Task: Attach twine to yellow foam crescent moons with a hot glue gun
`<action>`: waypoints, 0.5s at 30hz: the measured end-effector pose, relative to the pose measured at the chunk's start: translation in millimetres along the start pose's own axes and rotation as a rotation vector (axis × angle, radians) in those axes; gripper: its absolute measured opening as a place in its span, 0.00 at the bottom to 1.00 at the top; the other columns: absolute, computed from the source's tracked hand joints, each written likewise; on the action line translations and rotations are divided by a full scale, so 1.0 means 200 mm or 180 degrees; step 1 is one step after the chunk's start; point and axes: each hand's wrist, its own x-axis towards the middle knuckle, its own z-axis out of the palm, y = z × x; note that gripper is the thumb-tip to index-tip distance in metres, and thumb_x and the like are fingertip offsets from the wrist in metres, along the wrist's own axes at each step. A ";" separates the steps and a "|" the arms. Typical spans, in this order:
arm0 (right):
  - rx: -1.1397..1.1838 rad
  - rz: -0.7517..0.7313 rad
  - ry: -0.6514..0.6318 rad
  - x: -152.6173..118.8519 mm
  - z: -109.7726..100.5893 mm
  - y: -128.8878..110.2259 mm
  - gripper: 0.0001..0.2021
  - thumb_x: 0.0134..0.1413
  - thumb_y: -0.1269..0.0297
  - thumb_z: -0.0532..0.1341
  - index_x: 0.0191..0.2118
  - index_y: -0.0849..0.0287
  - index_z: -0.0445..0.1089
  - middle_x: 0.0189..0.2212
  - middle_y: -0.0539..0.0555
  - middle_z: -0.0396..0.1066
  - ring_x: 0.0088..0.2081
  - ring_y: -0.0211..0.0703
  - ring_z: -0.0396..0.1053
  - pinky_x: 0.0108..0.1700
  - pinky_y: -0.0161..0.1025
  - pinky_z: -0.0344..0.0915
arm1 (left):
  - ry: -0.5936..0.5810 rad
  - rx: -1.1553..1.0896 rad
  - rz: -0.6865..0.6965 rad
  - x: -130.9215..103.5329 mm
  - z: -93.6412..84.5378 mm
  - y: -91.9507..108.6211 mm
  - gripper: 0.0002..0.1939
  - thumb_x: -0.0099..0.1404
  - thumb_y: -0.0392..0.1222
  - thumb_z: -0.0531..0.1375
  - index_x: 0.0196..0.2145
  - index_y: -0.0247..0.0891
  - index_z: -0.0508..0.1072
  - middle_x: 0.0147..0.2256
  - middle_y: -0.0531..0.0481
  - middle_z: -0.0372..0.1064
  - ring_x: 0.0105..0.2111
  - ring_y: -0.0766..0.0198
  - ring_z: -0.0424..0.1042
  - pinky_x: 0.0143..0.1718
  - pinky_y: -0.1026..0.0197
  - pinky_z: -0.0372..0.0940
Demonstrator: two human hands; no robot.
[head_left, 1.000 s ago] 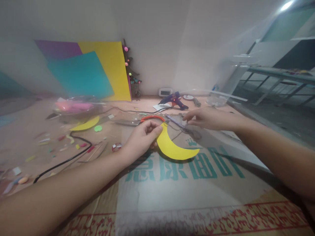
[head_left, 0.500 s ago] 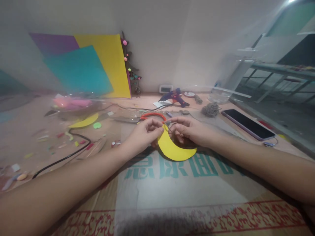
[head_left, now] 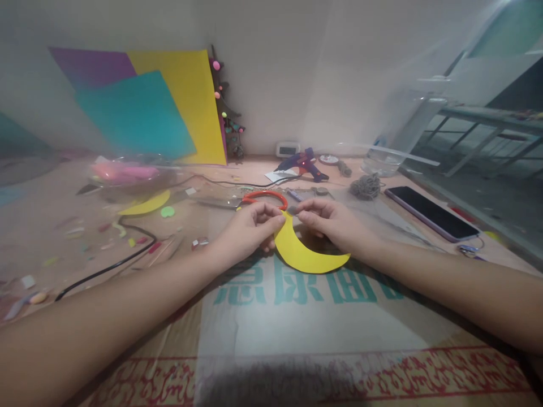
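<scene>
A yellow paper crescent [head_left: 305,257] hangs from my left hand [head_left: 254,226], whose thumb and fingers pinch its upper tip. Its other tip points right, below my right wrist. Close to the pinched tip, on its right, my right hand [head_left: 328,220] has thumb and forefinger closed together. What is between them, if anything, is too small to make out. Just behind both hands lie scissors [head_left: 265,195] with orange handles, the blades pointing left.
A glue gun [head_left: 305,164] with a red light sits behind the hands, its black cord [head_left: 106,277] trailing left. Grey twine [head_left: 365,186] and a phone [head_left: 432,213] lie right. Another yellow crescent [head_left: 146,203] and scattered scraps lie left. Coloured sheets [head_left: 139,118] lean against the wall.
The crescent has swung slightly, its free tip now further right. The thin string seen between its upper tip and my right fingers no longer shows clearly. My right fingers have closed into a pinch.
</scene>
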 end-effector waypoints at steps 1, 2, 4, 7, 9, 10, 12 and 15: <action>-0.0015 0.0008 0.0014 0.00 0.00 0.00 0.17 0.51 0.52 0.65 0.40 0.59 0.67 0.14 0.40 0.55 0.16 0.29 0.49 0.19 0.31 0.44 | 0.0001 0.0007 0.0000 0.00 0.00 0.00 0.10 0.65 0.45 0.61 0.36 0.37 0.66 0.17 0.59 0.64 0.15 0.72 0.64 0.16 0.71 0.61; -0.0035 0.0015 0.0028 0.00 0.00 -0.01 0.17 0.52 0.53 0.65 0.42 0.59 0.67 0.14 0.40 0.55 0.16 0.29 0.49 0.18 0.30 0.44 | 0.0002 0.0008 -0.0005 0.00 0.00 0.00 0.09 0.65 0.45 0.61 0.35 0.37 0.65 0.18 0.59 0.64 0.15 0.73 0.64 0.16 0.71 0.61; -0.0062 0.0020 0.0066 0.00 0.00 -0.01 0.16 0.53 0.55 0.65 0.43 0.59 0.67 0.14 0.40 0.55 0.15 0.29 0.49 0.18 0.30 0.43 | 0.0008 0.0022 -0.0011 0.00 0.00 0.00 0.08 0.65 0.44 0.61 0.35 0.37 0.65 0.18 0.59 0.64 0.15 0.73 0.64 0.16 0.72 0.61; -0.0071 0.0049 0.0111 0.00 0.00 -0.01 0.15 0.54 0.56 0.65 0.44 0.58 0.68 0.15 0.41 0.57 0.16 0.29 0.49 0.18 0.29 0.44 | 0.0016 0.0063 -0.0006 -0.01 0.00 0.00 0.07 0.66 0.42 0.60 0.35 0.37 0.66 0.18 0.59 0.64 0.16 0.73 0.64 0.17 0.72 0.61; -0.0079 0.0084 0.0112 0.00 0.00 -0.01 0.15 0.54 0.57 0.64 0.44 0.59 0.68 0.15 0.41 0.57 0.16 0.28 0.49 0.18 0.29 0.44 | 0.0016 0.0083 -0.0006 -0.01 0.00 0.01 0.07 0.66 0.42 0.60 0.35 0.37 0.66 0.18 0.58 0.64 0.16 0.73 0.64 0.17 0.72 0.61; -0.0090 0.0095 0.0111 0.00 0.00 -0.01 0.15 0.54 0.57 0.64 0.44 0.59 0.68 0.15 0.41 0.58 0.16 0.29 0.49 0.18 0.29 0.45 | 0.0015 0.0092 -0.0009 -0.01 0.00 0.00 0.07 0.66 0.42 0.59 0.35 0.37 0.66 0.18 0.58 0.64 0.16 0.73 0.64 0.17 0.72 0.61; -0.0134 0.0099 0.0106 0.00 0.00 -0.01 0.14 0.54 0.57 0.64 0.44 0.59 0.68 0.16 0.41 0.58 0.16 0.29 0.49 0.18 0.29 0.45 | 0.0010 0.0103 -0.0006 -0.01 0.01 0.00 0.07 0.66 0.42 0.59 0.35 0.37 0.66 0.18 0.58 0.63 0.16 0.73 0.64 0.17 0.72 0.61; -0.0269 0.0038 0.0013 0.00 0.00 0.00 0.15 0.56 0.57 0.63 0.46 0.58 0.68 0.16 0.42 0.58 0.17 0.30 0.51 0.19 0.30 0.46 | 0.0020 0.0104 0.0020 -0.01 0.01 0.00 0.07 0.66 0.43 0.59 0.35 0.37 0.66 0.18 0.59 0.63 0.15 0.73 0.63 0.17 0.71 0.61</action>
